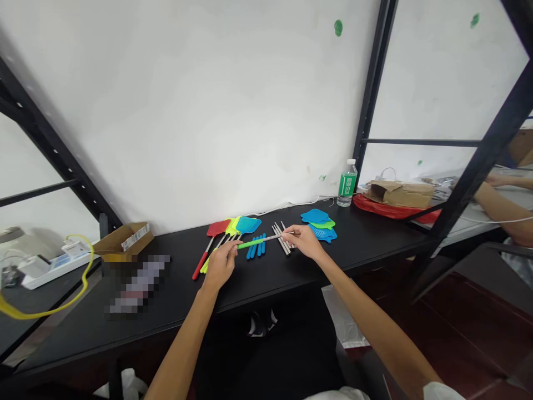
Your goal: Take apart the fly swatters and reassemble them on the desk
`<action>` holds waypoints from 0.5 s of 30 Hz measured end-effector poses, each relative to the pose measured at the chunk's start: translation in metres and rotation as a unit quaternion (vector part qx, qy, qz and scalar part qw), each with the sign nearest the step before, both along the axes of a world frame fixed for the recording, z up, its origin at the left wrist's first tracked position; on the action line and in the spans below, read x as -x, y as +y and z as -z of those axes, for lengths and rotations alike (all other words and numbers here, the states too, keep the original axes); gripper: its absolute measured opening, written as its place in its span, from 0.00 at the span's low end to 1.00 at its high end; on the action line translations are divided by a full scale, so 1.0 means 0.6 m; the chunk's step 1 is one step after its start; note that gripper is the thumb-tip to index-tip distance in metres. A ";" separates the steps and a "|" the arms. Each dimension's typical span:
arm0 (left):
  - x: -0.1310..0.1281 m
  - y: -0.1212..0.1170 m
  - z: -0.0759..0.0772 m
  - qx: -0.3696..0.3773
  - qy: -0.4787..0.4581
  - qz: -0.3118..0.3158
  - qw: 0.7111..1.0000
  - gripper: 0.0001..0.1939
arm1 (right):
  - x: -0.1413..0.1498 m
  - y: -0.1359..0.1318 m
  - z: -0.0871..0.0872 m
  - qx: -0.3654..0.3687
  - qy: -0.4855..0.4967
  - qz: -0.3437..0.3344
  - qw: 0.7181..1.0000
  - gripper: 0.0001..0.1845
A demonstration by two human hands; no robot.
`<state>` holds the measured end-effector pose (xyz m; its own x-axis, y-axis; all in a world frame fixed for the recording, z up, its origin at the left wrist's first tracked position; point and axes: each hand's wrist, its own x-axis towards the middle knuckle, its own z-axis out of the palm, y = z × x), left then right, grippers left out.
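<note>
Head view: the left hand was closed on the green handle; the right hand pinched the far end of the attached metal rod. Blue handles lay on the desk between both hands. Blue and green swatter heads lay just beyond the right hand.

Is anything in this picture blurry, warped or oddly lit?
Head view: wide-angle stretch slants the black metal shelf posts at the sides; the printed packet on the left of the black tabletop is pixelated beyond reading; light on the white wall looks soft and even, without harsh glare.
</note>
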<state>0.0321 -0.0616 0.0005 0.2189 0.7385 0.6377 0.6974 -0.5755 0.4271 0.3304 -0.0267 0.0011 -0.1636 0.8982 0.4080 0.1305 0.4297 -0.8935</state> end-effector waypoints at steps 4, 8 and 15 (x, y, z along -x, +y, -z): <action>0.001 0.000 -0.001 0.000 0.008 0.014 1.000 0.16 | 0.000 -0.005 -0.001 -0.023 -0.047 0.017 0.999 0.14; 0.002 0.001 0.000 -0.001 0.014 0.033 0.999 0.16 | -0.002 -0.008 -0.003 -0.043 -0.092 0.033 0.994 0.15; -0.006 -0.007 -0.003 -0.001 0.043 0.029 0.999 0.15 | -0.001 -0.013 -0.006 -0.062 -0.136 0.044 0.988 0.17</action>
